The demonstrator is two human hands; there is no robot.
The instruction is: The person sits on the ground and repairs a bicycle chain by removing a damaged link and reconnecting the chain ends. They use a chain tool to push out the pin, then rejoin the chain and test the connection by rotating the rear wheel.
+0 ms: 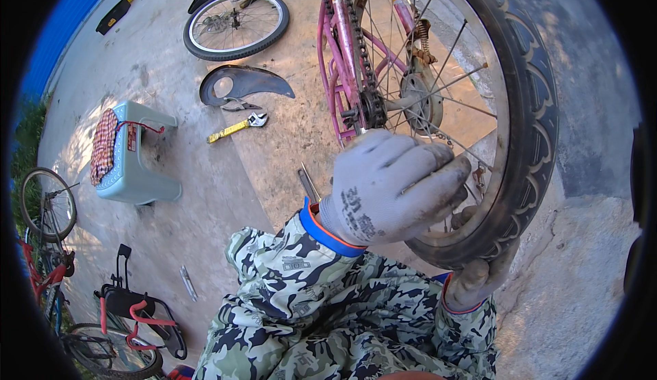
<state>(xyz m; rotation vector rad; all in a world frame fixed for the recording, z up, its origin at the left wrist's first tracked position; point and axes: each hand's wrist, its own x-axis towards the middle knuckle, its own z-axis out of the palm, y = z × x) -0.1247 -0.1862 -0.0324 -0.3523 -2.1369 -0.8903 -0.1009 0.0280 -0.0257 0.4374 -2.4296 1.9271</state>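
A bicycle wheel with a black tire and rusty spokes stands in the pink bicycle frame. My left hand, in a grey work glove, is closed in front of the spokes, just below the hub. Whatever its fingers hold is hidden behind the glove. At the wheel's bottom my right hand, gloved too, wraps around the tire, and its fingertips show inside the rim. The chain runs along the frame to the sprocket at the axle.
On the concrete floor lie a yellow-handled adjustable wrench, pliers, a dark chain guard and another wheel. A pale blue stool stands left, with bicycles beyond. A pointed tool lies beside my left wrist.
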